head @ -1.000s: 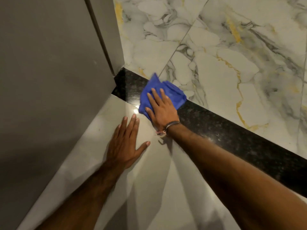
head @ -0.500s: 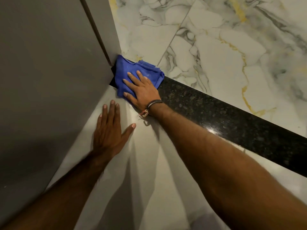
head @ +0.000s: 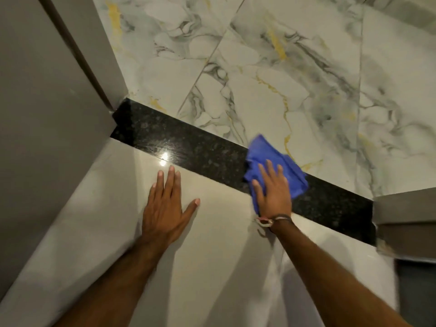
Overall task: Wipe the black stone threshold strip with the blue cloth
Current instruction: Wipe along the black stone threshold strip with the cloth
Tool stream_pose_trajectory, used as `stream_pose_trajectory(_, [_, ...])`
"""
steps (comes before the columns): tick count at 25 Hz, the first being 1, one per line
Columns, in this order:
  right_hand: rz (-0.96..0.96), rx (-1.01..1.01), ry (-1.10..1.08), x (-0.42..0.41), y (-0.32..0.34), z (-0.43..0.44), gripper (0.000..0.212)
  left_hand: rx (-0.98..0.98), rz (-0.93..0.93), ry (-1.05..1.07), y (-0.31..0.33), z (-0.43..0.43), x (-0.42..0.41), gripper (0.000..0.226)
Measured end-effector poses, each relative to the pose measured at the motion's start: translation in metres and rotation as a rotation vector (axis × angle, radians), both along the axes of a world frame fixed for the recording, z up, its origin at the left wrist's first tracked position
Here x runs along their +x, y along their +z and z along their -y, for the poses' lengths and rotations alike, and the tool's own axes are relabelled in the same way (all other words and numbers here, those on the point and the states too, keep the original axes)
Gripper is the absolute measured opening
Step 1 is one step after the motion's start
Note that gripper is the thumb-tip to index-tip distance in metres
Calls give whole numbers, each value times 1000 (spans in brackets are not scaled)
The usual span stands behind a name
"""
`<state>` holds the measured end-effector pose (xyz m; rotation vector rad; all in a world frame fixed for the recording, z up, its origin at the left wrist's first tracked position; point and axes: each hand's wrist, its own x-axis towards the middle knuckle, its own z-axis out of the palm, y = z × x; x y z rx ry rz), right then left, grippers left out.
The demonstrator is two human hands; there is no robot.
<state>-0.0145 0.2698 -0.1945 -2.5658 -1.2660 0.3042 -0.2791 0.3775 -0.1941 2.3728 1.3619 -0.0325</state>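
Note:
The black speckled stone threshold strip (head: 188, 147) runs diagonally across the floor from the left door frame down to the right one. A crumpled blue cloth (head: 271, 156) lies on the strip right of its middle, spilling a little onto the marble tile beyond. My right hand (head: 273, 190) presses flat on the cloth, fingers spread, a bracelet at the wrist. My left hand (head: 167, 204) rests palm down with fingers apart on the plain beige tile just in front of the strip, holding nothing.
A grey door frame and wall (head: 59, 102) stand at the left end of the strip. Another grey frame (head: 405, 208) closes its right end. White marble tiles with grey and gold veins (head: 283, 79) lie beyond the strip. Glossy beige tile (head: 212, 267) lies in front.
My right hand slid the blue cloth along the strip, first into the left corner by the frame, then rightward past the middle. My left hand stayed flat on the beige tile.

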Motion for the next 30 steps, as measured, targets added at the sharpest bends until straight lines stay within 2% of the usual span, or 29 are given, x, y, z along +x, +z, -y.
stream_pose_trajectory(1, [-1, -14, -130, 14, 3, 21, 59, -11, 20, -8, 1, 5, 10, 93])
stream_pose_trajectory(2, [24, -32, -105, 27, 6, 42, 60, -24, 31, -15, 2, 9, 19, 92])
stream_pose_trajectory(4, [81, -57, 173, 54, 6, 84, 57, -36, 41, -46, 5, 17, 37, 91])
stream_pose_trajectory(5, [81, -47, 190, 72, 5, 102, 56, -35, 44, -79, 7, 22, 44, 91])
stream_pose_trajectory(6, [64, -25, 38, 87, 3, 116, 57, -31, 44, -123, 9, 25, 51, 91])
stream_pose_trajectory(8, [54, -3, -417, 107, -2, 137, 62, -14, 27, -199, 8, 28, 59, 91])
stream_pose_trajectory(9, [48, -29, -531, 110, -5, 142, 64, -1, 15, -223, 7, 27, 60, 91])
stream_pose_trajectory(11, [62, -66, -527, 113, -5, 146, 61, 27, 8, -267, 8, 23, 64, 90])
stream_pose_trajectory(15, [79, -4, -554, 115, -10, 143, 59, 84, 38, -366, 27, 11, 88, 89])
stream_pose_trajectory(17, [22, 0, -657, 120, 0, 140, 56, 105, 44, -446, 47, 9, 111, 89])
stream_pose_trajectory(19, [-54, 4, -723, 122, 23, 142, 50, 122, 29, -543, 75, 16, 131, 88])
stream_pose_trajectory(22, [-159, 94, -666, 98, 89, 156, 40, 108, 27, -651, 138, 43, 149, 87])
stream_pose_trajectory(26, [-297, 57, -822, 42, 193, 232, 40, -2, -39, -865, 242, 115, 169, 90])
stream_pose_trajectory(28, [-285, 76, -882, 14, 236, 273, 35, -36, -42, -967, 276, 152, 177, 90])
stream_pose_trajectory(30, [-190, 107, -933, -4, 275, 321, 36, -76, -30, -1098, 304, 192, 191, 90])
